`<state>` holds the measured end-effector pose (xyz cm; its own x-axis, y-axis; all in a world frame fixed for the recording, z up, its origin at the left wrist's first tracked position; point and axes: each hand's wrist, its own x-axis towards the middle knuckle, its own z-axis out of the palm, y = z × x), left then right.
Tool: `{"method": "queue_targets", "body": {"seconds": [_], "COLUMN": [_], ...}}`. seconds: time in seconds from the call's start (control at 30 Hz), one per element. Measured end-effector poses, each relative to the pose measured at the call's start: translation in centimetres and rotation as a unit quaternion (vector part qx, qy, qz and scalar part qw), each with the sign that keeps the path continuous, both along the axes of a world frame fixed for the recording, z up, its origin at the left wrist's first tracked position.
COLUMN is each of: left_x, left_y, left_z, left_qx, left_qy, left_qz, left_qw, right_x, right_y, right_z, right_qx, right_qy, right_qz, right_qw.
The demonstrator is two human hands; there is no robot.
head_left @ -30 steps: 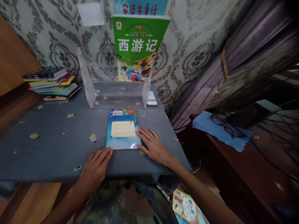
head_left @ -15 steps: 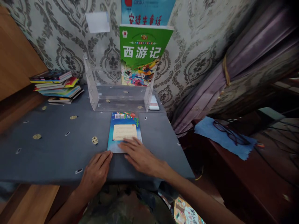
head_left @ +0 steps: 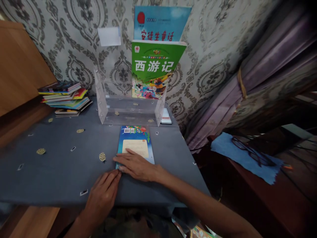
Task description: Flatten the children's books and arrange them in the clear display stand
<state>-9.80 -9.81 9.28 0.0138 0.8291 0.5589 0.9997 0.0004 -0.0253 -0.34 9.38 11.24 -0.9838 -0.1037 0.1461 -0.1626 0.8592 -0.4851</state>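
A thin blue children's book (head_left: 136, 140) lies back cover up on the grey tablecloth (head_left: 56, 165), just in front of a clear acrylic stand (head_left: 128, 105). My right hand (head_left: 135, 165) lies flat across the book's near end, fingers stretched toward its near left corner. My left hand (head_left: 102, 195) rests on the cloth at that same corner, fingers extended and touching the book's edge. A green book (head_left: 156, 67) and a blue one (head_left: 160, 23) stand upright in the stand against the wall.
A stack of several books (head_left: 64, 97) sits at the back left of the table. A wooden panel (head_left: 22, 66) rises at the left. Purple curtains (head_left: 247, 76) hang at the right, above a dark wooden surface with a blue cloth (head_left: 247, 158) and glasses (head_left: 252, 153).
My right hand has slid left from the book's right edge onto its near end, reaching the near left corner. My left hand has stayed by that corner. The view has tilted up a little.
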Motion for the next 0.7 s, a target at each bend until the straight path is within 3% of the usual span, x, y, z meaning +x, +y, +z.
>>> {"method": "queue_targets", "body": {"seconds": [0.33, 0.53, 0.7], "left_x": [-0.3, -0.5, -0.8], "left_y": [-0.1, 0.0, -0.1], "left_z": [-0.8, -1.4, -1.6], "left_qx": [0.01, 0.025, 0.028], "left_qy": [-0.007, -0.001, 0.0], "left_qz": [0.002, 0.0, -0.002], "left_qw": [1.0, 1.0, 1.0], "right_x": [-4.8, -7.4, -8.0], "right_y": [5.4, 8.9, 9.9], "right_z": [-1.0, -1.8, -1.6], "right_qx": [0.037, 0.063, 0.064], "right_qy": [0.012, 0.023, 0.021], "right_qz": [-0.022, -0.074, -0.107], "right_qw": [0.999, 0.995, 0.992]}}
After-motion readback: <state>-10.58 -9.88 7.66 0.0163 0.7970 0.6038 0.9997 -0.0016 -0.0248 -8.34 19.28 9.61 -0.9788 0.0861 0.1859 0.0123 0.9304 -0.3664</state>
